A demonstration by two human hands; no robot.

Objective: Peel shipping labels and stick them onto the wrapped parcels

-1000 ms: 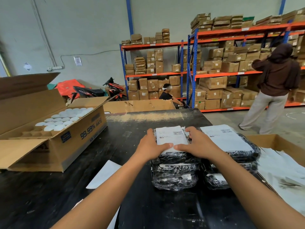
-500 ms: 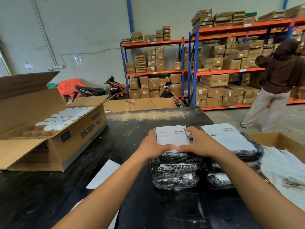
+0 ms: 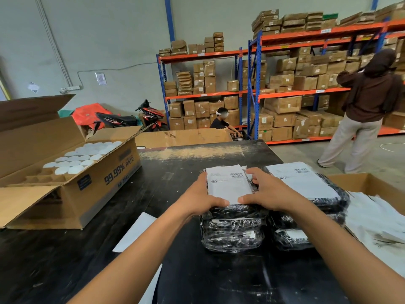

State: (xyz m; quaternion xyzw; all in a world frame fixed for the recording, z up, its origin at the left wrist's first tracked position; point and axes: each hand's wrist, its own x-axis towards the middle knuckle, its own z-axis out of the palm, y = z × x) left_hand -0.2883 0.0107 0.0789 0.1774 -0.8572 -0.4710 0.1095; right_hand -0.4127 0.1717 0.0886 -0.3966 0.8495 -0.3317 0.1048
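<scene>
- While both thumbs lie flat on the near edge of the label (image 3: pixel 228 183), the fingers (image 3: pixel 255 172) of the right hand (image 3: pixel 269 191) stretch straight along its right side and press it down; nothing is curled round it.
- The left hand (image 3: pixel 200 196) rests along the label's left edge, palm down; its fingers lie over the far side of the parcel and how they bend there I cannot tell, though the thumb is straight.
- The label is white, barcode at its far right corner, and lies flat on top of the left stack (image 3: pixel 232 233) of black wrapped parcels, near the middle of the worktop (image 3: pixel 186 172).
- Just beside it, to the right and touching, stands a second stack (image 3: pixel 328 205), its top parcel already carrying a label (image 3: pixel 300 181).
- White backing sheets (image 3: pixel 133 231) lie on the worktop under the left forearm.
- At the right edge an open carton (image 3: pixel 370 183) holds a heap of loose white paper (image 3: pixel 372 218).
- At the left a large open box (image 3: pixel 87 189) printed "99.99% RATE" holds rows of white round caps (image 3: pixel 76 159) in a card grid.
- Beyond the worktop are orange and blue shelves (image 3: pixel 285 93) packed with brown cartons, a parked motorbike (image 3: pixel 140 119), a seated person (image 3: pixel 221 121), and a standing person (image 3: pixel 363 113) in a brown hooded top facing the shelves.
</scene>
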